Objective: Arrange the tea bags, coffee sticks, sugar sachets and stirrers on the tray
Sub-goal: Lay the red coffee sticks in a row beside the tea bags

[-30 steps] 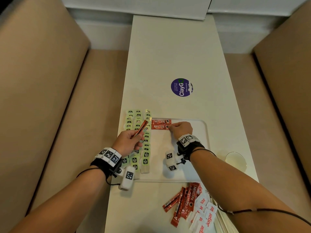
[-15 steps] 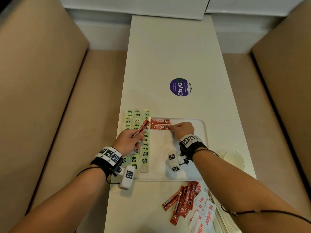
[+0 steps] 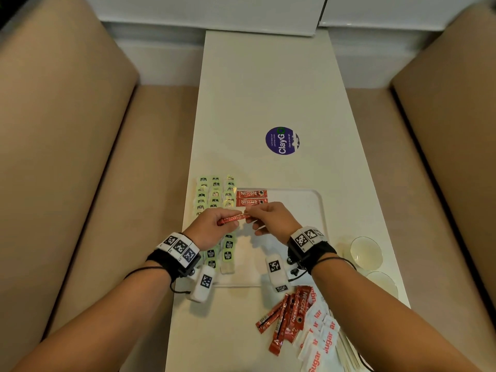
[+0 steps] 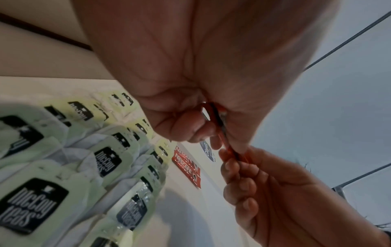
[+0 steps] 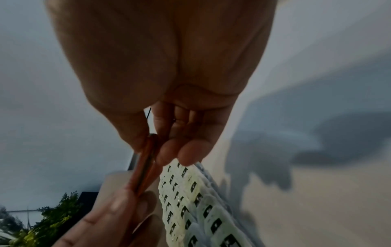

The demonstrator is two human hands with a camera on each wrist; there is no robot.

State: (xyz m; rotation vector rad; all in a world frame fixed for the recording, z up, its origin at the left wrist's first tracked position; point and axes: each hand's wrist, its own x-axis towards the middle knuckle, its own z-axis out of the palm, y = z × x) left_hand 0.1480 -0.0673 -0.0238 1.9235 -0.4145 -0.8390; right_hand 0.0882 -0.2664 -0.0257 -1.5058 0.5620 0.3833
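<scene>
A white tray (image 3: pixel 308 200) lies on the table. Rows of green tea bags (image 3: pixel 214 189) fill its left part. Two red coffee sticks (image 3: pixel 251 197) lie side by side at its far edge. Above the tray, my left hand (image 3: pixel 214 226) and my right hand (image 3: pixel 271 218) each pinch one end of a third red coffee stick (image 3: pixel 234 218), the same coffee stick (image 4: pixel 222 133) seen between thumb and fingers from the left wrist and as a coffee stick (image 5: pixel 146 165) from the right wrist. Tea bags (image 4: pixel 105 160) lie below the hands.
Loose coffee sticks (image 3: pixel 284 315) and white sugar sachets (image 3: pixel 319 336) lie heaped near the table's front right. Two small clear cups (image 3: pixel 366 251) stand right of the tray. A purple round sticker (image 3: pixel 281 140) marks the table's middle. Beige benches flank the table.
My right hand left the two placed sticks and came back to the left hand, taking hold of the far end of the held stick. The stick now lies level between both hands.
</scene>
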